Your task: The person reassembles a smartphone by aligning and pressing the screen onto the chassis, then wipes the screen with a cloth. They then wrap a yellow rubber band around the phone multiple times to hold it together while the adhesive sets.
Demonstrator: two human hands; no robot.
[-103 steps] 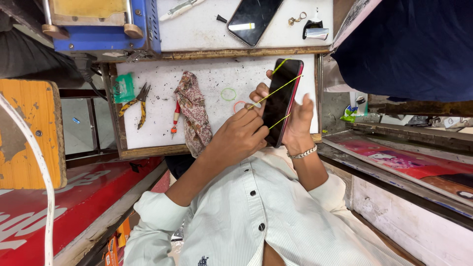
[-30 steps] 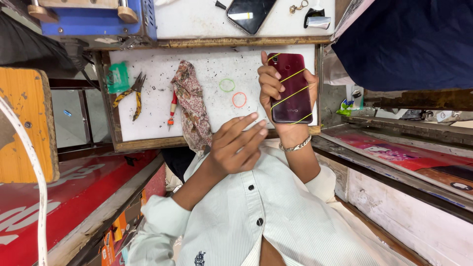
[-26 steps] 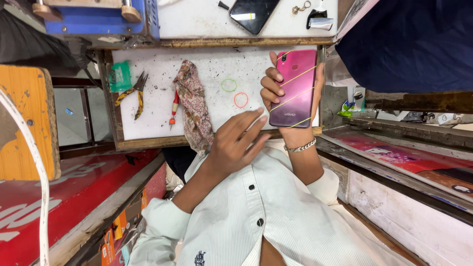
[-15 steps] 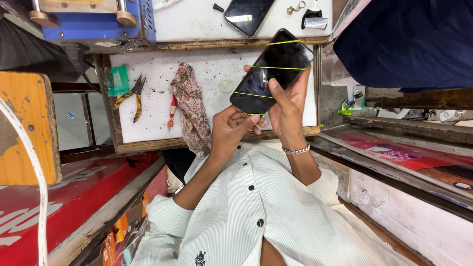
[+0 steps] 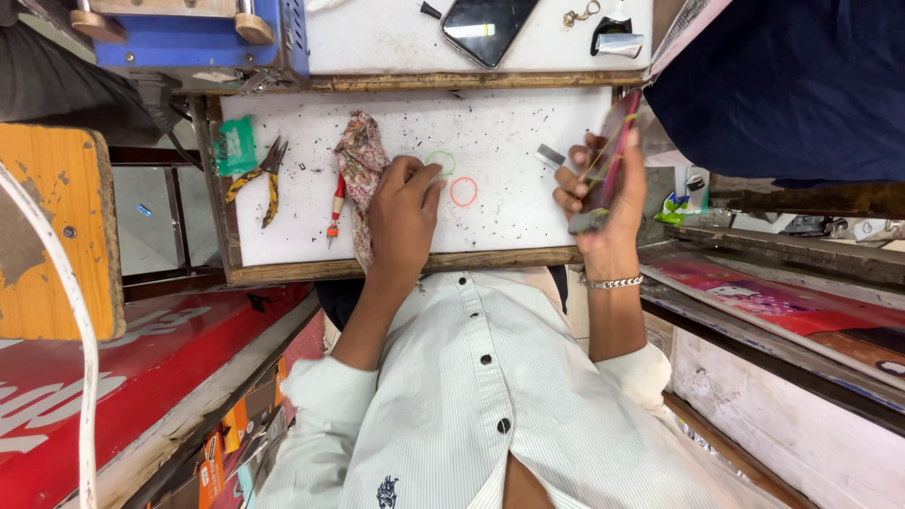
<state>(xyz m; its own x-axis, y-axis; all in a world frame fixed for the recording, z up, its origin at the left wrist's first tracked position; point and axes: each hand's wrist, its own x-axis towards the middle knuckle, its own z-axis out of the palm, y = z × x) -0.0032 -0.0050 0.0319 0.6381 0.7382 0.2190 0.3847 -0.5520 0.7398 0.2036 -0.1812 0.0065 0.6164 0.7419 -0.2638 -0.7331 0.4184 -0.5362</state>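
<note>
On the white board: we see a green band and an orange band lying loose.
Left hand: fingers loosely curled, tips at the green band, gripping nothing.
Right hand: closed round the phone, held edge-on, already banded.

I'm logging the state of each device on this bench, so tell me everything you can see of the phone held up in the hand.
The phone is a slim slab seen almost edge-on, with a glossy pink-red back and a dark front. Thin yellow rubber bands are stretched around its body. It stands nearly upright, tilted slightly, above the right end of the white work board. The right hand grips its lower half, fingers curled over one face and the thumb behind. Its screen is not visible from here.
</note>
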